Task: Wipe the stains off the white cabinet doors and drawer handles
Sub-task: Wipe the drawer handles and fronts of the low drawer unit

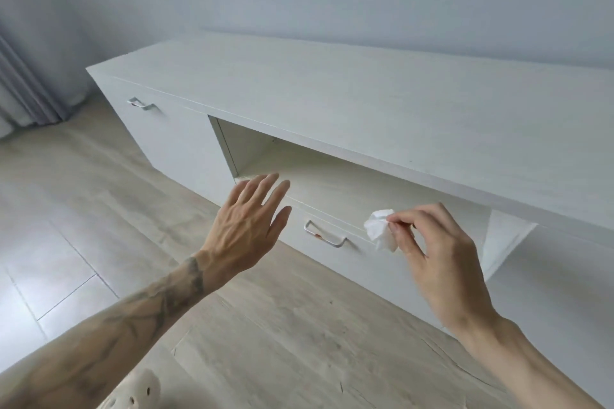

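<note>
From the head view I see my right hand [438,252] pinching a crumpled tissue [382,231] just right of the stained drawer handle [325,234]; my left hand [247,224], spread and empty, hovers left of it. Such a loose pinch might drop the tissue or smear the red mark.

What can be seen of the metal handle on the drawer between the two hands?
The slim silver metal drawer handle is a squared U-shaped bar fixed by both ends to the white drawer front, below the open shelf. A small reddish stain sits on its left part. Nothing touches it; the left hand and the crumpled white tissue flank it.
</note>
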The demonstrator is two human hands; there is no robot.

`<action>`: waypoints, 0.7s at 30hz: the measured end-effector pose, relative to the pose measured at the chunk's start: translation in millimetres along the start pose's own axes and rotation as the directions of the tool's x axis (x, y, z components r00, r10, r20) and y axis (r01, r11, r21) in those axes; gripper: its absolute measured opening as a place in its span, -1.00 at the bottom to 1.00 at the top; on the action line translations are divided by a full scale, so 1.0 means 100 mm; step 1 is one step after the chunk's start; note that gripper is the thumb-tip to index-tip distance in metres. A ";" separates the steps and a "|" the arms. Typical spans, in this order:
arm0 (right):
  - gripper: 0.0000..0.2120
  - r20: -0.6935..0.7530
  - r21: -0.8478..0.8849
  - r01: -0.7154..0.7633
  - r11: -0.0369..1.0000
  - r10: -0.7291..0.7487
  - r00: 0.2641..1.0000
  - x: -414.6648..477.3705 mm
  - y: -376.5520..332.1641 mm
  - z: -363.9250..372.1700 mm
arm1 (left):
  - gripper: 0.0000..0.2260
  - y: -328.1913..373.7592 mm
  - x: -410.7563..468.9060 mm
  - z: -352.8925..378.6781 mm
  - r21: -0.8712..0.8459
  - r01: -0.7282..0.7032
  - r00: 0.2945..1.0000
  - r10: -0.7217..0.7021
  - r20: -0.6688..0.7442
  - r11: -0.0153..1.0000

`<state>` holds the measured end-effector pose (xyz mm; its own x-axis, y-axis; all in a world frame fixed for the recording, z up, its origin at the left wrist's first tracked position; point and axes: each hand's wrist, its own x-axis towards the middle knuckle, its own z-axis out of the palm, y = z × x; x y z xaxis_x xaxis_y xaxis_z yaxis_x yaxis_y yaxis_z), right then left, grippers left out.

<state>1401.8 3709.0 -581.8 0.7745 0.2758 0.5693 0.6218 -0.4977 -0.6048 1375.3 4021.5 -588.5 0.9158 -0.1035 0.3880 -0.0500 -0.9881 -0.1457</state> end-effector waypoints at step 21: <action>-0.94 -0.189 -0.467 -0.391 0.793 0.342 0.920 0.03 -0.35 1.82 | -0.50 -1.22 0.75 1.93 -0.315 -0.448 0.883 0.470 -0.009 0.837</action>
<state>1403.7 3877.0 -660.4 0.9037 -0.0718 0.4222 0.1363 -0.8864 -0.4423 1526.5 4155.8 -717.3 0.7815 -0.5567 0.2818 -0.5779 -0.8161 -0.0095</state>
